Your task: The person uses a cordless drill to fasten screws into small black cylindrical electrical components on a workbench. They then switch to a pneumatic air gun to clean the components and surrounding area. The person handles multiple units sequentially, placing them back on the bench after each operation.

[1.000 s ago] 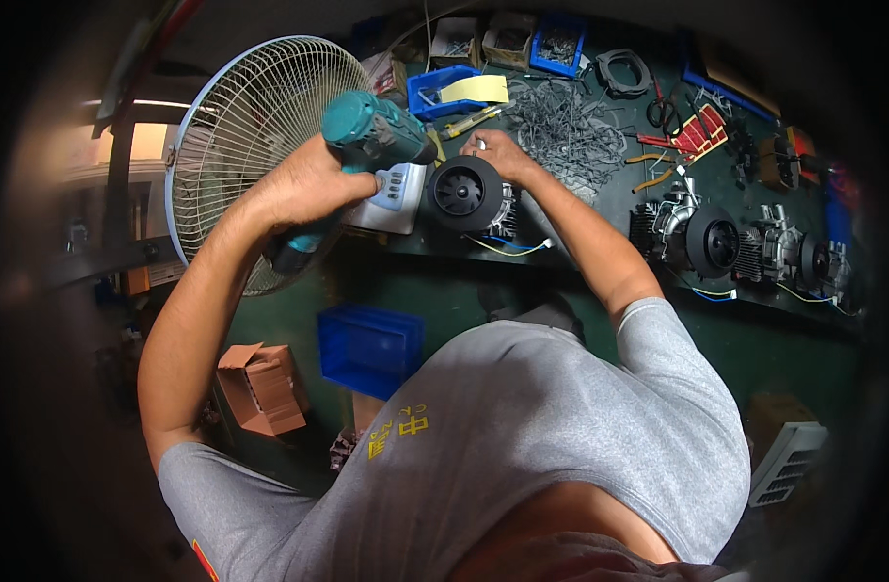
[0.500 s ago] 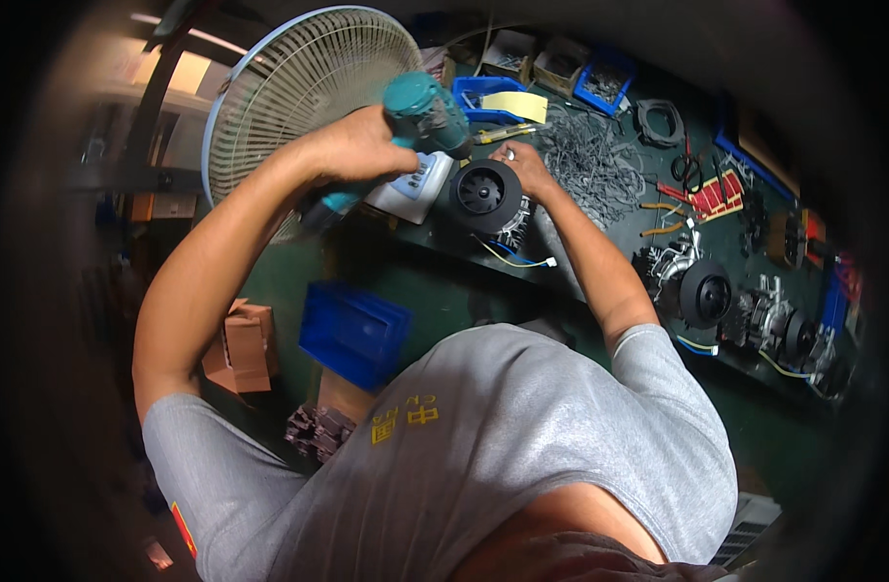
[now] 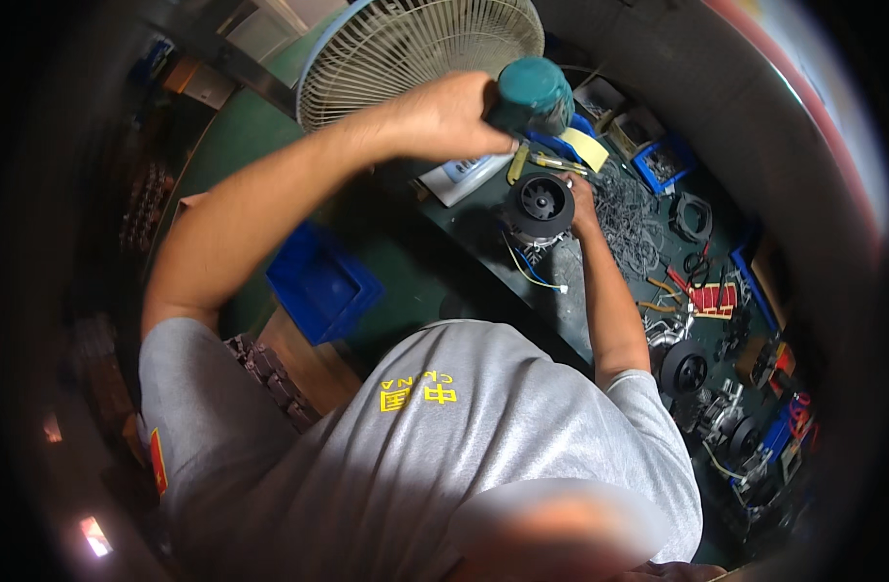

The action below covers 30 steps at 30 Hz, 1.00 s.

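Observation:
My left hand (image 3: 452, 118) is wrapped round a teal power screwdriver (image 3: 534, 95), raised above the far part of the bench. Below and right of the tool, a motor assembly with a round black fan wheel (image 3: 541, 199) stands at the bench edge, its blue and pale wires hanging toward me. My right hand (image 3: 582, 201) is closed at the assembly's right side. A small light-coloured piece shows at its fingertips, too small to name. The fan wheel hides part of those fingers.
A large fan (image 3: 415, 53) stands beyond my left arm. Tangled grey wires (image 3: 629, 228) lie right of my right hand, with blue parts bins (image 3: 664, 163) behind. More motor assemblies (image 3: 685, 369) line the bench at right. A blue crate (image 3: 318, 286) is below, left.
The whole view has shifted and turned. My left hand still holds the power screwdriver, now nearer above the motor assembly. The right hand stays at the assembly's side.

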Available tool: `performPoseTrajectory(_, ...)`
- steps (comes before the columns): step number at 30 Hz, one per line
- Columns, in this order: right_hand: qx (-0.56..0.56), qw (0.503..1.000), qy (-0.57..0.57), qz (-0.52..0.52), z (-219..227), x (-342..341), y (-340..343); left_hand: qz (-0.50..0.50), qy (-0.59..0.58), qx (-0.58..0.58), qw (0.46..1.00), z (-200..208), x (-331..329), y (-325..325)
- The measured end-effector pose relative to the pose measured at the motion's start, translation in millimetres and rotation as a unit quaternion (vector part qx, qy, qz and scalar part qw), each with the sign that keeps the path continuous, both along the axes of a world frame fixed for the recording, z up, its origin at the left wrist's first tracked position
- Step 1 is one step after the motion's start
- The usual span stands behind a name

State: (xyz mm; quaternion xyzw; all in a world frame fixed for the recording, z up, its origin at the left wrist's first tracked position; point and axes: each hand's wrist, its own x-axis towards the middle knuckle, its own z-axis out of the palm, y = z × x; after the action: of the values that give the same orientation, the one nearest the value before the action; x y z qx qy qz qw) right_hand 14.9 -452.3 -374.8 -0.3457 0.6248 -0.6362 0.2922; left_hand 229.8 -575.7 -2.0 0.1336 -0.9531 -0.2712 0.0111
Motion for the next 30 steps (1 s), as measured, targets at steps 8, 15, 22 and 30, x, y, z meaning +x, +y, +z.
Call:
performPoseTrajectory(8,0.065,0.997,0.018,0.027,24,12,1,0.074,0.132,0.052,0.987,-61,177,46)
performPoseTrajectory(15,0.050,0.998,-0.032,0.025,-11,-17,1,0.346,0.006,0.109,0.932,-184,285,43)
performPoseTrajectory(22,0.100,0.991,-0.029,-0.083,30,7,24,0.458,0.017,0.077,0.885,-268,332,-7)
performPoseTrajectory(30,0.117,0.930,0.107,-0.331,57,49,95,0.533,0.058,0.094,0.839,-339,304,-129)
